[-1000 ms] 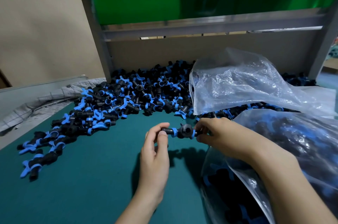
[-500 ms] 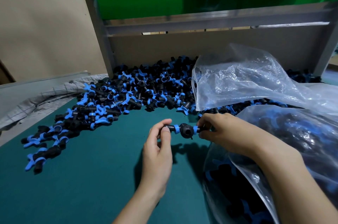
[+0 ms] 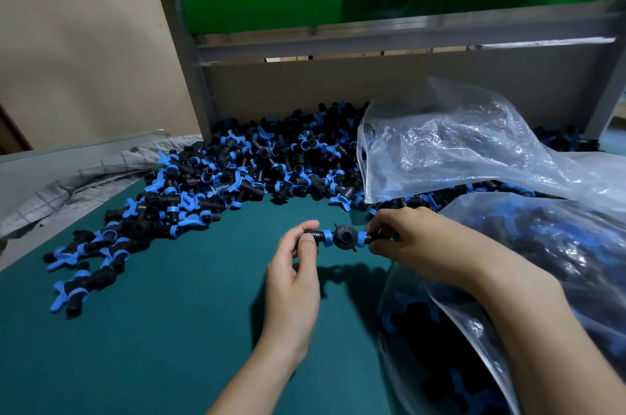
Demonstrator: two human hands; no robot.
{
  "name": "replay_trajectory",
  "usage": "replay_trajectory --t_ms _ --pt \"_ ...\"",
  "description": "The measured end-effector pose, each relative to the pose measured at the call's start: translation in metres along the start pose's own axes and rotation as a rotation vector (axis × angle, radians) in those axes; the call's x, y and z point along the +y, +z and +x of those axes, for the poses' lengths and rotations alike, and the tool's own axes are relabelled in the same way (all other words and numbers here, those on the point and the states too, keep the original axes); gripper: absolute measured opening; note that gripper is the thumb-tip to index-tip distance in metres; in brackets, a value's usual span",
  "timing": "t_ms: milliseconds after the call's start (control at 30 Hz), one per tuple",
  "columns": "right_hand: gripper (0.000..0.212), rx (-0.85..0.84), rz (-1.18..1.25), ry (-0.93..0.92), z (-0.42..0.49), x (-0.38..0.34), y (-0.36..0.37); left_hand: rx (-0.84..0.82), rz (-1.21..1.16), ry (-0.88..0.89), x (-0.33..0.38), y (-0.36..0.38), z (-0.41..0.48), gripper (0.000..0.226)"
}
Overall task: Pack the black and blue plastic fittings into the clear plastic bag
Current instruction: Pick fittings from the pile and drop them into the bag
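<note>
A black fitting with blue rings [image 3: 342,237] is held level above the green table between both hands. My left hand [image 3: 294,275] pinches its left end with thumb and fingers. My right hand [image 3: 415,238] pinches its right end. A large heap of black and blue fittings [image 3: 237,177] lies across the back of the table. At the right, a clear plastic bag [image 3: 559,262] holds many fittings, and my right forearm rests over its edge.
A crumpled clear bag [image 3: 457,146] lies on the heap behind my right hand. Grey fabric [image 3: 67,184] lies at the table's left edge. A cardboard back panel [image 3: 338,82] and a grey metal frame [image 3: 189,52] close off the rear. Green table surface [image 3: 135,330] spreads before me.
Both hands and the fitting have kept the same grip. The fitting has turned slightly, so its round middle faces me. The view has tilted down a little.
</note>
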State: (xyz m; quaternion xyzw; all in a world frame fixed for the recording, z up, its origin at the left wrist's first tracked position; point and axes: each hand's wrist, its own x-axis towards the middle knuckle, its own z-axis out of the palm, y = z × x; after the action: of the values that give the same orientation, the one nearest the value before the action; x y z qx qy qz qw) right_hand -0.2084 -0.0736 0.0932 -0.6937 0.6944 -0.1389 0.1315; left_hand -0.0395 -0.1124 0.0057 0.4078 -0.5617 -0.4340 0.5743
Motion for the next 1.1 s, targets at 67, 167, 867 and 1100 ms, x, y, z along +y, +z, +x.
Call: replay_trajectory --t_ms 67,167,867,1100 --pt "0.016 0.000 0.006 -0.003 0.000 0.000 0.000 0.003 0.007 -0.011 0.001 -0.001 0.000 0.023" --pt "0.018 0.050 -0.004 -0.039 0.000 -0.001 -0.001 0.023 -0.030 -0.055 0.000 -0.002 0.002 0.023" --pt "0.023 0.146 0.201 -0.252 -0.002 -0.023 -0.005 -0.081 -0.492 -0.431 0.001 0.001 0.010 0.021" --pt "0.033 0.286 0.118 -0.174 -0.012 -0.026 -0.014 -0.020 -0.488 -0.399 -0.006 -0.004 0.020 0.027"
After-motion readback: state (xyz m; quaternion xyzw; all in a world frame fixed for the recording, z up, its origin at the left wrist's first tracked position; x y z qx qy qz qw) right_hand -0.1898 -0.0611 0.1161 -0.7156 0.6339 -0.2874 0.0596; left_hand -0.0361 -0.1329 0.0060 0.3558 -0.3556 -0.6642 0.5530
